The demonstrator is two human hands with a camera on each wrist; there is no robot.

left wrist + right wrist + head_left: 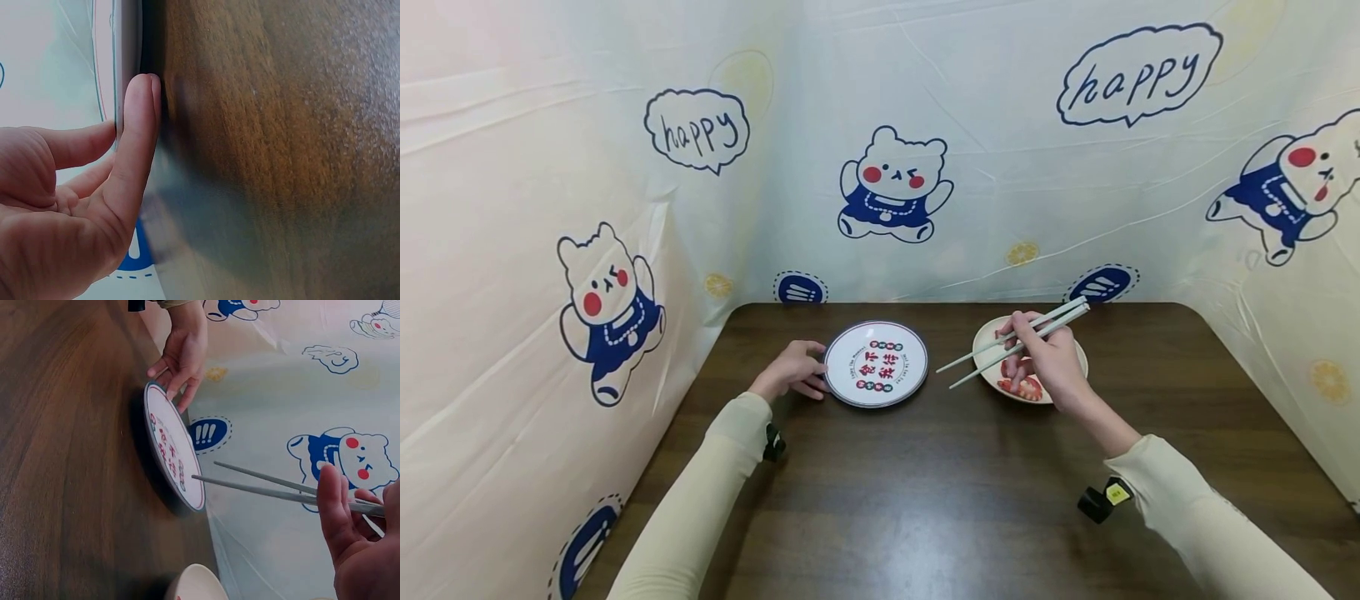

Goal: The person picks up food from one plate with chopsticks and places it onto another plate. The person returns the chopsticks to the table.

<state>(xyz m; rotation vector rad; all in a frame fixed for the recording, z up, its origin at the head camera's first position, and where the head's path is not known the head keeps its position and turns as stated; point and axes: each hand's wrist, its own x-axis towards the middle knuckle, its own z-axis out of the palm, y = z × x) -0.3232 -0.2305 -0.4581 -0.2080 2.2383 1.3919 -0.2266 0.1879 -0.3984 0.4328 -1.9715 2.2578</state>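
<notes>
My left hand [795, 369] holds the left rim of a white plate [842, 346] with red and green lettering. In the left wrist view, the thumb touches the edge of the rim and a finger [139, 119] reaches beneath it. My right hand [1047, 360] grips a pair of pale chopsticks [1000, 353] above a cream dish [987, 336]. The chopstick tips point left toward the white plate, slightly parted, with nothing between them. Red and white shapes [1026, 388] show in the cream dish, partly hidden by the hand; whether they are food or print I cannot tell.
Both dishes are near the far edge of a dark wooden table [880, 483]. A pale curtain [985, 167] with bear prints hangs behind the table and along its sides. Small dark devices are strapped to both wrists.
</notes>
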